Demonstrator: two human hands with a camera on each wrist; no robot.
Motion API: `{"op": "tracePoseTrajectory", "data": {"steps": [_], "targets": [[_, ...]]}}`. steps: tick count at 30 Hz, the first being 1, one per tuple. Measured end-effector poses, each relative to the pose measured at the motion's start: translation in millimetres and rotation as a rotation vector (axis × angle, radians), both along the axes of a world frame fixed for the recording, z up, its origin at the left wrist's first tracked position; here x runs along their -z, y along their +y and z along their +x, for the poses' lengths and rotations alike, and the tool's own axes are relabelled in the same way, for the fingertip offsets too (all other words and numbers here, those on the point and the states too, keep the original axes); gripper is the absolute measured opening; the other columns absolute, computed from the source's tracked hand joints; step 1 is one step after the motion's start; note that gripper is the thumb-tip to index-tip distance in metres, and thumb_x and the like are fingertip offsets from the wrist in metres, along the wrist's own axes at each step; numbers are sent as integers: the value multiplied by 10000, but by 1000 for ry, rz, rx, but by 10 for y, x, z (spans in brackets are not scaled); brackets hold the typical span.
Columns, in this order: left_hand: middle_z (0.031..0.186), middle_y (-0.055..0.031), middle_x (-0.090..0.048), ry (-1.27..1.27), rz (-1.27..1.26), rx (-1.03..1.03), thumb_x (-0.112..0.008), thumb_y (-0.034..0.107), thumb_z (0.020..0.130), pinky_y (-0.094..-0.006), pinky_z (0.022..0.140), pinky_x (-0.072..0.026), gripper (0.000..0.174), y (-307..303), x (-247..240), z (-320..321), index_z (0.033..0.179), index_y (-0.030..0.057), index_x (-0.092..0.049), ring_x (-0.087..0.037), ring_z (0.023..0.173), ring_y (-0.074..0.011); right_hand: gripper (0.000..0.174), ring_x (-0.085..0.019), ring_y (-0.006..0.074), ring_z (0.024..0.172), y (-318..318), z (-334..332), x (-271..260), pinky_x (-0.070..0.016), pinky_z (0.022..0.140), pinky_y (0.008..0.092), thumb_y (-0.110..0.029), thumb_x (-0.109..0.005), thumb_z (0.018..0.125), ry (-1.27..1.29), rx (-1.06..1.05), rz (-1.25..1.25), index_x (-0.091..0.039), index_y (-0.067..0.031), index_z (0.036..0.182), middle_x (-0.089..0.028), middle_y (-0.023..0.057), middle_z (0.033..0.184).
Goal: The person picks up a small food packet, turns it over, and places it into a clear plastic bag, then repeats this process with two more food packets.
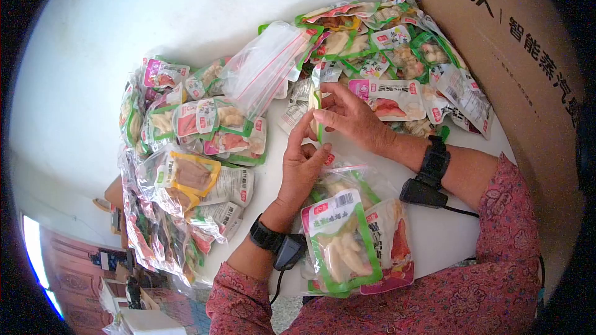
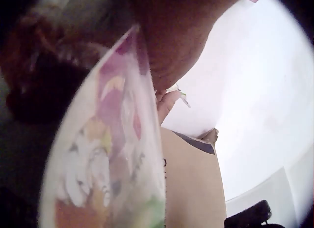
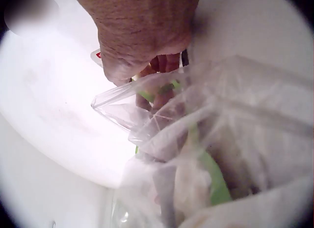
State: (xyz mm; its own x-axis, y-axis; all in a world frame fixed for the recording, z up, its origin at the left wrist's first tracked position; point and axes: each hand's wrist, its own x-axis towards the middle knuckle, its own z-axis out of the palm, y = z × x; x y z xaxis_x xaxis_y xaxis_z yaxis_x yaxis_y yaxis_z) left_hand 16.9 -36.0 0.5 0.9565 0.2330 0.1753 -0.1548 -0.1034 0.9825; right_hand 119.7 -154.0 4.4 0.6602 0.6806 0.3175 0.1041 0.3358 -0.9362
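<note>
Right hand pinches packet; left hand beside | packet heaps around

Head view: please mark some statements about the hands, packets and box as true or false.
1. The right hand pinches a green-edged packet. True.
2. The cardboard box stands at the left edge of the table. False: it stands along the right side.
3. The clear zip bag nearest the person is empty. False: it holds several snack packets.
4. Each wrist wears a black band. True.
5. The packets on the table are stacked in one neat pile. False: they lie in loose heaps, some in clear bags.
</note>
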Motion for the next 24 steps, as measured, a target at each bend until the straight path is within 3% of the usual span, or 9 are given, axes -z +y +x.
{"op": "tracePoseTrajectory", "data": {"steps": [2, 4, 5, 8, 10, 13, 17, 19, 24], "targets": [[917, 8, -418, 10, 27, 21, -508, -86, 758, -151, 548, -389, 601, 26, 25, 5, 1296, 118, -337, -416, 617, -3, 431, -564, 185, 873, 40, 16, 79, -462, 735, 298, -218, -566, 809, -4, 136, -8, -399, 8, 1136, -568, 124, 937], [922, 4, -410, -33, 261, 108, -504, -78, 764, -145, 566, -390, 570, 111, 88, 33, 1278, 120, -360, -406, 622, -6, 389, -561, 186, 871, 76, 59, 142, -458, 726, 304, -211, -546, 804, -75, 186, -18, -429, 9, 1103, -570, 117, 921], [922, 4, -410, -33, 261, 109, -504, -78, 764, -145, 566, -390, 570, 111, 97, 30, 1278, 120, -360, -406, 622, -6, 352, -559, 186, 868, 75, 85, 171, -454, 717, 310, -204, -526, 799, -147, 235, -29, -459, 11, 1070, -572, 111, 906], [843, -4, -438, -46, 230, 110, -465, 32, 852, -188, 580, -436, 425, 80, 64, 10, 1258, 92, -355, -458, 663, -44, 359, -487, 121, 938, -18, 126, 161, -399, 819, 270, -187, -505, 827, -53, 159, -238, -456, 4, 1127, -518, 63, 1015], [769, 19, -451, -83, -64, -105, -460, 107, 876, -173, 482, -341, 307, 52, 12, 2, 1176, 81, -401, -391, 591, -27, 350, -489, 123, 943, 9, 112, 154, -397, 827, 272, -180, -499, 829, -17, 165, -167, -463, 2, 1125, -521, 55, 1017], [723, 35, -455, -4, -230, -165, -489, 124, 876, -155, 481, -289, 301, 21, -50, 6, 1136, 52, -357, -377, 583, -17, 329, -512, 148, 911, 58, 82, 168, -414, 801, 282, -186, -500, 813, 20, 180, -14, -487, 4, 1082, -542, 64, 978], [691, 42, -466, 35, -249, -83, -510, 185, 876, -159, 479, -286, 226, 37, -43, 16, 1044, 59, -425, -375, 573, -18, 337, -523, 166, 916, 57, 66, 142, -424, 800, 289, -196, -510, 796, 17, 164, 98, -500, -3, 1073, -557, 76, 970], [652, 58, -470, 65, -252, -48, -516, 206, 870, -151, 452, -284, 127, 25, -31, 27, 922, 90, -514, -382, 549, -10, 343, -520, 166, 929, 56, 66, 139, -420, 812, 291, -200, -511, 797, 19, 140, 99, -498, -6, 1080, -555, 79, 984], [676, 55, -493, 75, -296, -22, -519, 193, 868, -145, 472, -305, 104, 87, 4, 16, 882, 93, -543, -406, 568, -9, 353, -519, 173, 951, 62, 82, 159, -416, 828, 296, -211, -514, 798, 46, 105, 69, -495, -14, 1090, -554, 82, 1006]]}}
